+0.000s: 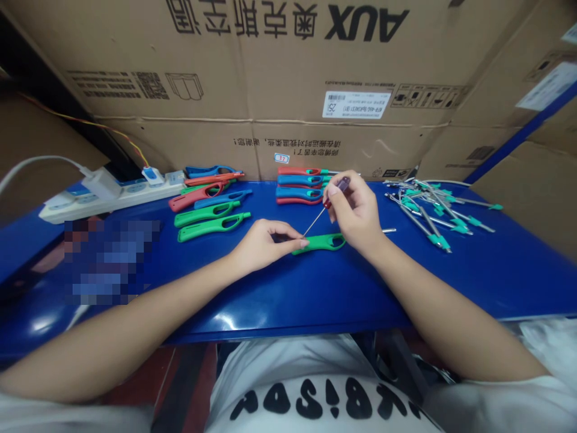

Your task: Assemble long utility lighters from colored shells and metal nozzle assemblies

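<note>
A green gas lighter [321,242] lies on the blue table in front of me, its metal rod sticking out to the right beyond my wrist. At its left end, my left hand [265,245] is closed, thumb and forefinger pinching there. My right hand [356,207] grips a screwdriver [337,191] by its dark red handle. The thin shaft slants down to the left, with the tip between my left fingertips at the lighter's end. Any screw there is too small to make out.
Green, red and blue lighter shells [211,228] lie at the left. Several lighters with rods [297,193] are stacked behind my hands. A pile of metal rods with teal parts [433,210] lies right. A power strip [130,195] stands back left; a cardboard box wall [270,90] closes the back.
</note>
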`<action>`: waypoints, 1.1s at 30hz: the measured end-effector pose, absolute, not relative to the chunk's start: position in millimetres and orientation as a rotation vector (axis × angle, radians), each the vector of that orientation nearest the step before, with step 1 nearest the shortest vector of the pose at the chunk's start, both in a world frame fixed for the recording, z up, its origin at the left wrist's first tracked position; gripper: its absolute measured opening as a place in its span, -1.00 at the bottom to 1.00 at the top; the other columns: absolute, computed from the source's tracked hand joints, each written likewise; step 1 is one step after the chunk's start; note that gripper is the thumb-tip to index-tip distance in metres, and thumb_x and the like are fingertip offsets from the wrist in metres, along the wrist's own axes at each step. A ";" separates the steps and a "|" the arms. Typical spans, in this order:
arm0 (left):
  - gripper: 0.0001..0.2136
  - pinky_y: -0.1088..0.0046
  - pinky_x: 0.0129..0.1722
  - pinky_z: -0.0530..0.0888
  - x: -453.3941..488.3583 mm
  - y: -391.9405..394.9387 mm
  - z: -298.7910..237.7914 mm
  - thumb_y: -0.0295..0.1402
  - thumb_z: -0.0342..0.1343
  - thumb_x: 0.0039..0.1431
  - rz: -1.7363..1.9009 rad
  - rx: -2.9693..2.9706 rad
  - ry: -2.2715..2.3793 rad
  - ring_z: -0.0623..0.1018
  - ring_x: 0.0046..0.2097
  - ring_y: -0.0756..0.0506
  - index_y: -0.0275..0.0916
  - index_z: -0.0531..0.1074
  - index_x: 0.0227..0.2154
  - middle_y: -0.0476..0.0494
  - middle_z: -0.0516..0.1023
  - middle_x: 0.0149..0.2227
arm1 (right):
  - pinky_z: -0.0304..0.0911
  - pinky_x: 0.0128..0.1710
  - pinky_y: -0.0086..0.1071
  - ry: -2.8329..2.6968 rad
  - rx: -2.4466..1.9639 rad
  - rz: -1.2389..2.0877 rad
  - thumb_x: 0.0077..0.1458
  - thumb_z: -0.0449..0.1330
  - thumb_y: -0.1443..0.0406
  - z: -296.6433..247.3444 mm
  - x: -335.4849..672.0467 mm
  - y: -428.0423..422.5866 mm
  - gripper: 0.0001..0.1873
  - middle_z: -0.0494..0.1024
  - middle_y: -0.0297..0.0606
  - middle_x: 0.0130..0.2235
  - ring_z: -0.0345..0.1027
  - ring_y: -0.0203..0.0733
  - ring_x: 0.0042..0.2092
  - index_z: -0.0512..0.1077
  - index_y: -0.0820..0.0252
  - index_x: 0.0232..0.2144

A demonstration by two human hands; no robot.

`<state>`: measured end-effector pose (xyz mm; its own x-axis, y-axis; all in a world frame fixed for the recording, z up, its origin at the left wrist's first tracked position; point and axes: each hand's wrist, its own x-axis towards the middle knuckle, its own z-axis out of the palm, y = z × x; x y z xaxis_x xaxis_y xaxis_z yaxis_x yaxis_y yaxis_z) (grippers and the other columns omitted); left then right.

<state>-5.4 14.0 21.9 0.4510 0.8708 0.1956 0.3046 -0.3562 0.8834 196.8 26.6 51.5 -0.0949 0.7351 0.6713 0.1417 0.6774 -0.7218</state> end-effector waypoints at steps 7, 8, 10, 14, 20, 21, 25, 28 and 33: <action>-0.86 0.42 -0.27 0.46 -4.4 12.8 16.1 -0.26 0.35 0.10 0.858 1.951 1.020 0.61 -0.32 -0.08 -0.23 0.68 -0.39 -0.11 0.70 -0.33 | 0.37 -0.45 -0.40 -1.660 -0.700 0.604 0.19 0.32 0.07 49.0 190.6 26.0 -0.71 0.45 -0.38 -0.41 0.37 -0.32 -0.44 0.42 0.13 -0.25; -0.87 0.42 -0.25 0.46 -3.9 11.7 15.7 -0.27 0.35 0.11 0.856 1.967 1.006 0.61 -0.30 -0.08 -0.22 0.68 -0.38 -0.10 0.70 -0.33 | 0.36 -0.47 -0.40 -1.663 -0.717 0.552 0.17 0.34 0.08 47.8 190.5 25.4 -0.71 0.46 -0.37 -0.40 0.36 -0.32 -0.45 0.43 0.13 -0.22; -0.89 0.42 -0.24 0.46 -3.0 9.7 16.0 -0.29 0.35 0.12 0.855 1.994 0.979 0.61 -0.30 -0.07 -0.22 0.69 -0.37 -0.09 0.69 -0.33 | 0.35 -0.49 -0.38 -1.678 -0.723 0.440 0.15 0.37 0.10 45.3 191.0 24.4 -0.66 0.50 -0.34 -0.34 0.35 -0.31 -0.45 0.45 0.11 -0.13; -0.91 0.45 -0.28 0.45 -2.7 7.8 18.8 -0.33 0.34 0.13 0.858 2.046 0.944 0.58 -0.33 -0.05 -0.22 0.68 -0.37 -0.07 0.67 -0.36 | 0.38 -0.46 -0.35 -1.759 -0.655 0.277 0.17 0.35 0.12 42.1 193.3 22.8 -0.59 0.52 -0.30 -0.27 0.39 -0.27 -0.42 0.40 0.06 0.01; -0.93 0.40 -0.21 0.46 -4.9 9.4 17.8 -0.32 0.33 0.16 0.850 2.159 0.927 0.56 -0.28 -0.07 -0.19 0.66 -0.37 -0.04 0.65 -0.39 | 0.51 -0.29 -0.29 -1.974 -0.584 0.475 0.40 0.04 0.20 41.9 193.2 17.0 -0.56 0.54 -0.21 -0.17 0.50 -0.20 -0.26 0.20 0.08 0.27; -0.92 0.38 -0.19 0.46 -5.3 10.0 16.9 -0.31 0.33 0.15 0.860 2.166 0.928 0.56 -0.26 -0.08 -0.19 0.65 -0.35 -0.05 0.66 -0.37 | 0.52 -0.28 -0.29 -1.981 -0.583 0.494 0.40 0.04 0.21 41.4 192.7 16.4 -0.55 0.54 -0.20 -0.15 0.50 -0.20 -0.25 0.19 0.08 0.28; -0.66 0.25 0.01 0.48 -7.0 13.4 13.2 -0.24 0.42 0.02 0.931 2.213 0.973 0.56 -0.02 -0.19 -0.19 0.60 -0.12 -0.12 0.65 -0.10 | 0.53 -0.26 -0.26 -1.942 -0.658 0.401 0.38 0.08 0.20 37.9 189.2 16.6 -0.56 0.53 -0.19 -0.11 0.50 -0.17 -0.23 0.23 0.04 0.26; -0.53 0.12 0.15 0.43 -7.1 14.8 10.7 -0.23 0.42 0.01 0.866 2.294 1.017 0.52 0.10 -0.26 -0.22 0.54 -0.01 -0.21 0.60 0.02 | 0.53 -0.26 -0.26 -1.882 -0.722 0.334 0.39 0.08 0.17 34.8 185.8 18.0 -0.58 0.52 -0.20 -0.15 0.50 -0.17 -0.24 0.24 0.04 0.24; -0.63 0.20 0.06 0.50 -5.5 12.8 8.6 -0.42 0.32 0.07 0.706 2.310 1.012 0.60 0.00 -0.22 -0.28 0.53 -0.02 -0.21 0.64 -0.04 | 0.53 -0.32 -0.32 -1.860 -0.710 0.355 0.39 0.07 0.19 30.4 181.7 17.3 -0.58 0.52 -0.21 -0.16 0.50 -0.21 -0.26 0.22 0.06 0.24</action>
